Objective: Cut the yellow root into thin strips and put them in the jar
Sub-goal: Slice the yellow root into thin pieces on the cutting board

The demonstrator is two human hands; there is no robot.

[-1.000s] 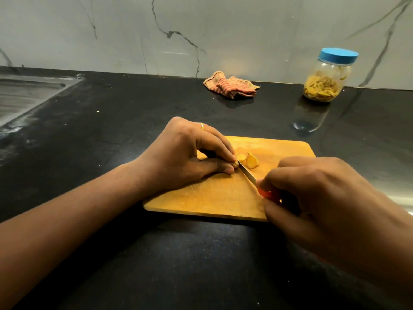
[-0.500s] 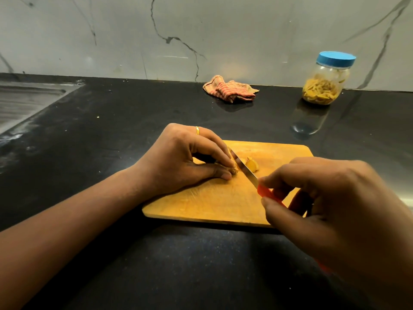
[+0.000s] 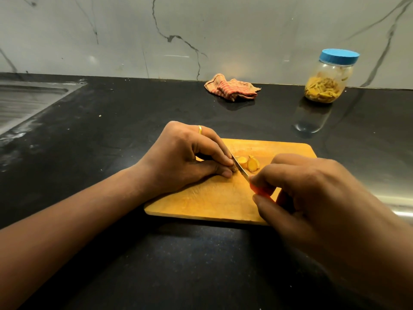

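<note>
The left hand (image 3: 187, 157) lies on the board (image 3: 201, 204) with its fingers curled down and thumb tucked in, pinching the root (image 3: 234, 169) against the wood; only a small brownish end of the root shows between thumb tip and fingertips, the rest hidden under the hand. A ring (image 3: 200, 130) sits on one finger of this hand. The right hand (image 3: 312, 198) grips the knife (image 3: 240, 167) by its orange-red handle (image 3: 260, 190), thumb and forefinger curled round it close to the blade. The blade slants up and to the left from the handle, close against the left fingertips, its edge down at the root; whether it is in the root or only touching it cannot be told. Just right of the blade a few yellow slices (image 3: 249, 163) lie on the board, leaning on one another, one showing its cut face. The board lies flat on the black counter (image 3: 178, 265), its near right corner hidden by the right hand. The jar (image 3: 328, 83) stands upright at the back right of the counter, near the wall (image 3: 223, 30) and well apart from the board, its blue lid (image 3: 339, 56) on and its lower part filled with yellow strips. A crumpled striped cloth (image 3: 232, 88) lies at the back by the wall, left of the jar. A steel sink (image 3: 24, 101) shows at the far left
</note>
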